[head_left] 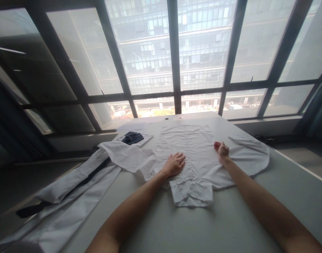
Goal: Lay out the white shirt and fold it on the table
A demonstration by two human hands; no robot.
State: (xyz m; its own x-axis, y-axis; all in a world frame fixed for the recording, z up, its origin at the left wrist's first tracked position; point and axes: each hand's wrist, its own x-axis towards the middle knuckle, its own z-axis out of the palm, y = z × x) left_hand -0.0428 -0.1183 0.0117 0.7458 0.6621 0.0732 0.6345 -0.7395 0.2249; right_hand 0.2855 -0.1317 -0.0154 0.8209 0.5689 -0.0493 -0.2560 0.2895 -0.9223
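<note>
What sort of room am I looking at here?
Probably an office or workroom: a table with a white shirt spread on it, big dark-framed windows, and a multi-storey building outside.

Left hand (175, 164): palm down on the white garment (187, 138)
Right hand (222, 150): fingers curled, at the garment's right edge; contact unclear
White garment: spread, wrinkled, on the bench (150, 228)
Dark cloth (132, 137): left of the garment
Window (147, 45): beyond the bench

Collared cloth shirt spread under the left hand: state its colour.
White; the collared cloth shirt shows best in the head view, the only one.
</note>
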